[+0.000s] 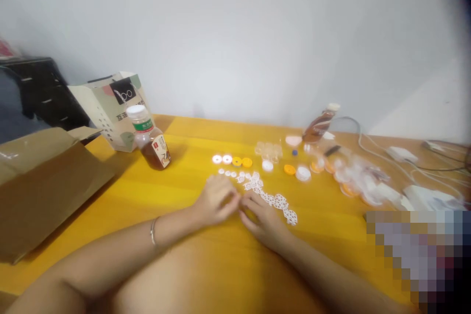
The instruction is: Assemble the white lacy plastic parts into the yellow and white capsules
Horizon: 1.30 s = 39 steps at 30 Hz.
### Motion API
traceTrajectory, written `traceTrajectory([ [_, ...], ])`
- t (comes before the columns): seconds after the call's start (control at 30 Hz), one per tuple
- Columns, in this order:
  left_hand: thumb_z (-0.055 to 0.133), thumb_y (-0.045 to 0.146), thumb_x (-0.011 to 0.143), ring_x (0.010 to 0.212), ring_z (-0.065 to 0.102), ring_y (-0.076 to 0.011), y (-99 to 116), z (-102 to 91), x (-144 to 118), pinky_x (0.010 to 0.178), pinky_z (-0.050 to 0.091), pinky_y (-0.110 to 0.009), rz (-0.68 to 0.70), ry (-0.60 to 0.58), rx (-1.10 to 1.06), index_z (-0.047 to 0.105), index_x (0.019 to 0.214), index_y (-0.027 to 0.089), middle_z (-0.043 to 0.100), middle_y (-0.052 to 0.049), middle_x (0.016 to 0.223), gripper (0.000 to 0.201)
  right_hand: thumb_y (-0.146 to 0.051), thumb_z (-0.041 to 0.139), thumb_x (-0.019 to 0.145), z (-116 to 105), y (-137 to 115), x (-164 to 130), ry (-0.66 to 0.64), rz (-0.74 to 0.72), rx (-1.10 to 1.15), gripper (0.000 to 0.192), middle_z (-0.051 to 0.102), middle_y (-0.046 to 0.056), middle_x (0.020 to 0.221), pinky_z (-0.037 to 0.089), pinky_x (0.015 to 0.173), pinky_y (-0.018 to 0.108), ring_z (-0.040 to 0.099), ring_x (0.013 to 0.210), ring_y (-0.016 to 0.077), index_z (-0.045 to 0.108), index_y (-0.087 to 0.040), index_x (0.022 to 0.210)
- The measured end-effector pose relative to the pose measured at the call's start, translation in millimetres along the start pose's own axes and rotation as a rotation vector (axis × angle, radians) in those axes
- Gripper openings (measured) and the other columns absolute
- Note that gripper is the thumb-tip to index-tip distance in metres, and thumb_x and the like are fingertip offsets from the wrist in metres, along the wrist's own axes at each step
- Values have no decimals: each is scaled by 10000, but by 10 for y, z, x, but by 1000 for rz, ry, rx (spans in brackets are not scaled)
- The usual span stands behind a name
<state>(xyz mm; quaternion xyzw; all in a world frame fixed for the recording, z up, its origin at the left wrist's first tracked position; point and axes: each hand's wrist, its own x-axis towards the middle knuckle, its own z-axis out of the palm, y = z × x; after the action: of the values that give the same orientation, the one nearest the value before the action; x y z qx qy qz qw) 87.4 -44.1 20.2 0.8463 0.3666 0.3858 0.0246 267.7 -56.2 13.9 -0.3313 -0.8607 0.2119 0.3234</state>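
Two hands down on the yellow tabletop (206, 260), fingertips meeting just in front of me. Left hand (215, 201) and right hand (263, 221) pinch together at one spot, fingers curled in; prob. a tiny piece between them but too blurred to tell what, or whether the grip is closed on anything. Touching the right hand, a strip of white lattice pieces (274, 201) runs diagonally away from the fingers, laid flat so it stays in order. Behind it, a row of small white & orange rings (231, 160), sorted by colour, near enough to reach. Brown-liquid bottle (149, 137) stands upright well to the left, paper bag (110, 105) behind it, cardboard box (44, 186) at far left edge.
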Motion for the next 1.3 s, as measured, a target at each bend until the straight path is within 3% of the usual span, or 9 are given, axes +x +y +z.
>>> traceTrajectory([
  [0.13,445,247,848,926,487,-207,-397,-55,166,786,351,-346,-340,15,145,537,1035,208,580,-47,988,211,-148,440,832,1,4,1,41,64,-7,138,549,34,754,461,653,283,552,705,166,557,-210,871],
  [0.27,485,260,842,897,510,-206,-565,6,148,781,339,-340,-383,-117,155,608,945,228,605,-31,953,163,-151,441,826,1,5,7,53,66,4,137,556,24,706,453,628,284,551,678,169,562,-214,815],
  [0.43,506,267,838,873,520,-195,-527,-9,146,783,320,-335,-381,-109,142,628,836,219,619,-20,900,130,-169,451,820,-1,23,14,95,115,43,131,568,23,703,451,617,284,553,666,168,574,-214,819],
  [0.57,498,319,849,863,521,-168,-264,-55,144,771,318,-300,-232,-107,38,599,848,207,609,-16,877,151,-219,445,827,-24,57,30,183,247,103,139,586,15,708,455,587,276,546,616,156,583,-213,826],
  [0.7,493,334,854,792,521,-144,17,-31,69,717,307,-279,-16,-299,-83,584,817,196,609,-7,802,170,-248,448,825,-50,61,45,230,314,184,145,626,23,761,473,649,292,589,695,168,587,-207,829],
  [0.93,557,366,803,781,521,-141,72,-27,35,708,304,-278,33,-419,-105,572,762,193,617,11,785,179,-261,460,822,-47,56,45,229,344,210,141,635,26,758,478,662,295,599,699,170,585,-196,827],
  [1.03,541,411,806,819,536,-153,-65,-64,106,750,319,-293,-33,-319,-86,587,815,201,630,0,833,215,-260,462,818,-49,58,42,241,328,204,146,637,22,761,478,653,291,593,694,166,597,-205,826],
  [1.17,475,334,848,1002,508,-205,-463,-114,199,837,337,-343,-266,-114,121,566,1019,215,609,-44,1051,227,-258,465,815,-51,52,39,261,320,201,148,639,23,761,477,645,291,592,692,166,604,-211,830],
  [1.3,474,304,843,1153,435,-255,-836,-138,216,926,304,-414,-315,-188,243,528,1126,241,524,-65,1238,295,-262,464,816,-47,45,37,253,310,205,138,642,23,767,478,659,297,598,695,168,594,-219,835],
])
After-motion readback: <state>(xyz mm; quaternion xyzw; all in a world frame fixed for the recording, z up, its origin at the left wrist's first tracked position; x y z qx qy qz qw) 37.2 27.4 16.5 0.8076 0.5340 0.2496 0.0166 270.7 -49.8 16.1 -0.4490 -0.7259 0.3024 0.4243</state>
